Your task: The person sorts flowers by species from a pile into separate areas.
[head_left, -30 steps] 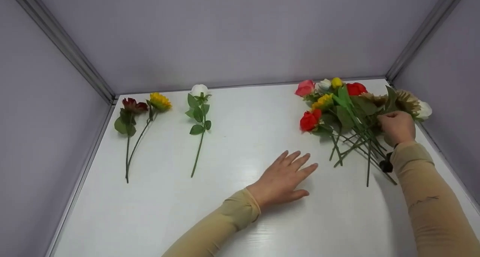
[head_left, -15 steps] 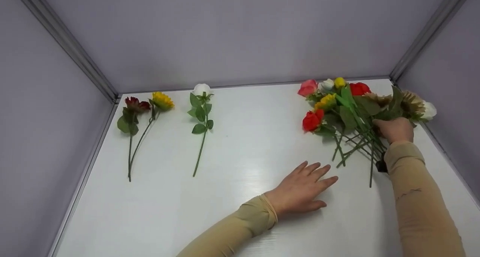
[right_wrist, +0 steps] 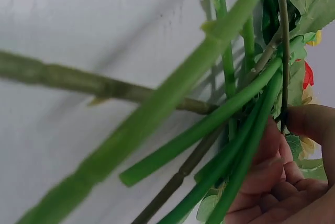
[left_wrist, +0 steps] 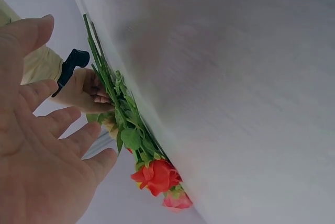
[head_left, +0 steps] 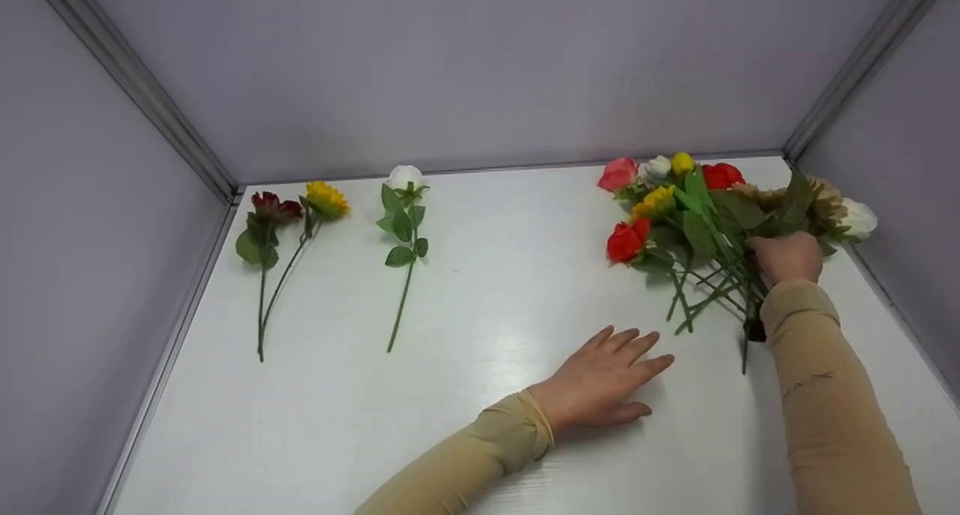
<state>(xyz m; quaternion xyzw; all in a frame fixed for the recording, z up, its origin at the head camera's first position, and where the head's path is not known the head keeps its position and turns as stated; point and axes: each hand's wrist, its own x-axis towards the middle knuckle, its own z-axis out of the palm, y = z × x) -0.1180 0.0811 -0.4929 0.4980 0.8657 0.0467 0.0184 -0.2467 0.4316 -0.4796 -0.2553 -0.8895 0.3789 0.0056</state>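
My right hand (head_left: 787, 260) reaches into a pile of artificial flowers at the table's right. In the right wrist view its thumb and fingers pinch a thin dark stem (right_wrist: 284, 77), beside several thick green stems (right_wrist: 251, 145). Which bloom that stem bears I cannot tell. The pile shows a red rose (head_left: 627, 242), a pink rose (head_left: 619, 173), a small sunflower (head_left: 654, 203), a yellow tulip (head_left: 682, 163) and a white flower (head_left: 859, 218). My left hand (head_left: 600, 387) lies palm down, fingers spread, over the table left of the stems, holding nothing.
On the white table (head_left: 487, 275), a dark red flower (head_left: 274, 207) and a sunflower (head_left: 327, 200) lie at the left with stems meeting. A white rose (head_left: 405, 177) lies apart, right of them. Grey panels (head_left: 480, 64) wall the back and sides.
My right hand has moved slightly down and left within the pile and its forearm has swung left. The left hand has moved right and nearer me, then stayed. The separate flowers at left lie as before.
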